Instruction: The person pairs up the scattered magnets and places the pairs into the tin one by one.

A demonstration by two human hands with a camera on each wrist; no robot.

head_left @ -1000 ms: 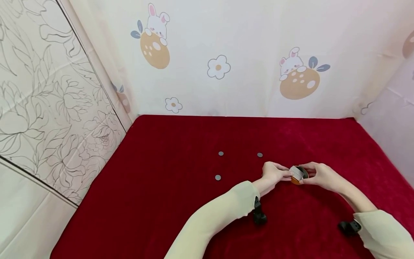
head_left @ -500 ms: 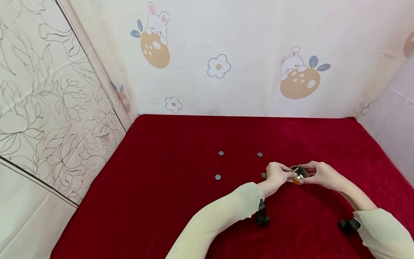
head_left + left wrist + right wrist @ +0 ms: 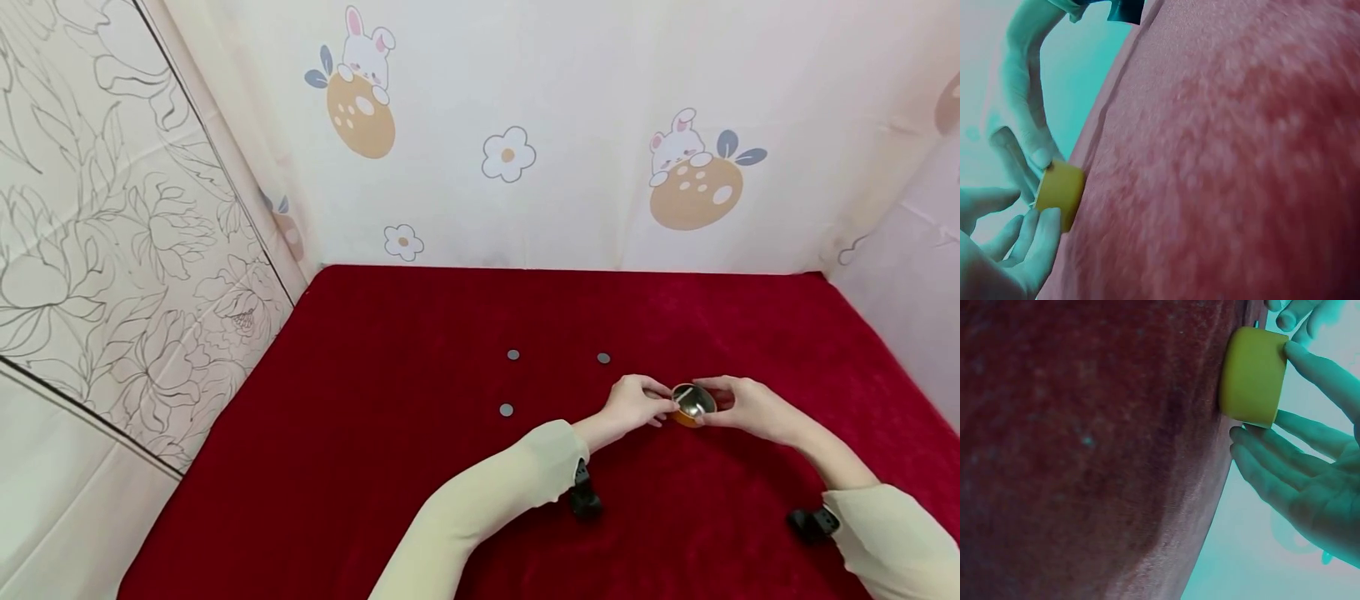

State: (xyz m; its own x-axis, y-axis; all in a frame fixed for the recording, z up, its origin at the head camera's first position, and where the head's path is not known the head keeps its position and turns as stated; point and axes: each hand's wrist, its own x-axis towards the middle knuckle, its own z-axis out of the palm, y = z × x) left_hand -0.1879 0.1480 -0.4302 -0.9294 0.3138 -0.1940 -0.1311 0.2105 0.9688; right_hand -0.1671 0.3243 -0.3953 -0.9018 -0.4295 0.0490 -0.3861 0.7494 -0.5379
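A small round bowl (image 3: 692, 400), shiny metal inside and orange-yellow outside, stands upright on the red cloth. Bright streaks show inside it; whether they are contents or reflections is unclear. From its right side, my right hand (image 3: 753, 409) holds the bowl between thumb and fingers, as the right wrist view also shows with the yellow wall (image 3: 1254, 378). My left hand (image 3: 632, 403) is at the bowl's left side, fingers extended, fingertips at or against the wall (image 3: 1062, 187). No object is visible in this hand.
Three grey discs, like coins, lie on the red cloth (image 3: 360, 433): a back-left disc (image 3: 513, 355), a front-left disc (image 3: 506, 410) and a back-right disc (image 3: 603, 358). A patterned curtain (image 3: 570, 208) rises behind the table, and a flower-patterned panel (image 3: 135, 250) stands at the left.
A pale square piece at the bowl's mouth is gone from sight. My left hand shifted right, then slightly back left, covering a disc that showed half a second ago. My right hand stays put.
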